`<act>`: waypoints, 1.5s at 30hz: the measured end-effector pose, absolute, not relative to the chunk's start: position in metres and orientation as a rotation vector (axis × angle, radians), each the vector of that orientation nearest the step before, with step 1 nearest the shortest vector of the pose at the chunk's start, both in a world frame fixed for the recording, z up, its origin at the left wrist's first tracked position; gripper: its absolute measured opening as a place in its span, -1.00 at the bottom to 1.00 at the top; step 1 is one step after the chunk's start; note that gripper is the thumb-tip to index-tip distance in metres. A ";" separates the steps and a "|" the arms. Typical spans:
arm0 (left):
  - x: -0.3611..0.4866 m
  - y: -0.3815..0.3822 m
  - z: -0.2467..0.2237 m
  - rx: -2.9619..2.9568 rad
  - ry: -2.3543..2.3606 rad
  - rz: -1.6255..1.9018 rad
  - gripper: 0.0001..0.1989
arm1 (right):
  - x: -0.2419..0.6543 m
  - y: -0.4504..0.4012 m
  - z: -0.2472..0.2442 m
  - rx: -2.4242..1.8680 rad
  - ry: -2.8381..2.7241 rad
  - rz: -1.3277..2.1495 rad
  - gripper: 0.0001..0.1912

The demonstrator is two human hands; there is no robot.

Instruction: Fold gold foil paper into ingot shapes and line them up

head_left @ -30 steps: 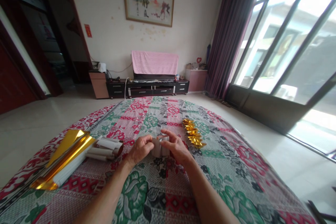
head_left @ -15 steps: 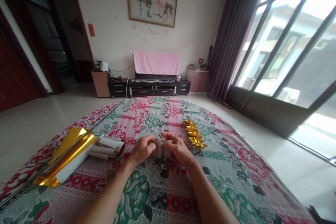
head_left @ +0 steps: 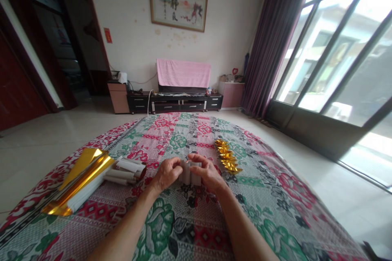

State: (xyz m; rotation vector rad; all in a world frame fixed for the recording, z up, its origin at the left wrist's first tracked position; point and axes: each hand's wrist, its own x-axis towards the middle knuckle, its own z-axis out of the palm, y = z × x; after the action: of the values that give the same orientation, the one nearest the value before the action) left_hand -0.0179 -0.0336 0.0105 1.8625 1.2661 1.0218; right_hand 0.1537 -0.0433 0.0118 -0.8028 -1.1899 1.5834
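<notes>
Pale folded paper is held upright over the patterned cloth, contact below unclear, left hand pinching one side, right hand gripping the other by thumb and fingers, gold foil pieces rowed to the right, white rolls and gold sheet lying left

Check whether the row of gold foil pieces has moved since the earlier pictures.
No: the gold foil pieces lie beside the same green flower on the tablecloth; only the whole view has shifted slightly.
</notes>
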 end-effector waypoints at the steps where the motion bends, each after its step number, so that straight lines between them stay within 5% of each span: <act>1: -0.018 -0.033 0.010 1.867 1.269 1.020 -0.89 | 0.153 -0.043 0.012 -0.803 -1.180 1.588 -0.48; 23: -0.016 -0.030 0.005 1.656 1.193 1.079 -0.84 | 0.146 -0.042 0.014 -0.986 -1.021 1.451 -0.47; 35: -0.005 -0.032 0.005 1.525 1.083 1.106 -0.26 | 0.138 -0.037 0.010 -1.079 -0.856 1.276 -0.48; 45: 0.000 -0.026 -0.008 1.729 1.231 1.149 -0.29 | 0.138 -0.032 0.003 -1.165 -0.987 1.154 -0.49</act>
State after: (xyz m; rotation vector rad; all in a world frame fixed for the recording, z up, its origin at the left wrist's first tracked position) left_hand -0.0002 -0.0261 -0.0085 1.7292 1.2312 1.1488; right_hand 0.1381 -0.0318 0.0026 -1.1646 -0.9872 1.1536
